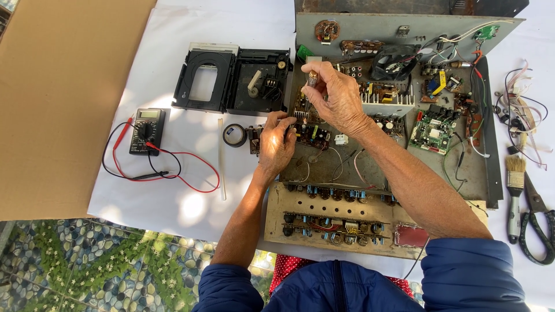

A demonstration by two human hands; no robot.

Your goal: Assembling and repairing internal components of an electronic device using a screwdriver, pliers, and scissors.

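Observation:
An opened grey metal chassis (347, 167) full of circuit boards and wires lies on a white sheet. My right hand (338, 98) is raised over the chassis, its fingertips pinching a small cylindrical part (313, 77) with a metal cap. My left hand (276, 144) rests at the chassis's left edge, fingers closed on a small dark circuit board (306, 134). In front of both hands lies the unit's wooden front panel (329, 222) with rows of knobs and holes.
A black multimeter (146, 130) with red and black leads sits at left, beside a roll of black tape (234, 134) and a white stick (221, 159). A black disc-drive mechanism (231, 81) lies behind. At right are a brush (514, 196), scissors (537, 222) and loose wires (523, 110). Brown cardboard (58, 104) covers the left.

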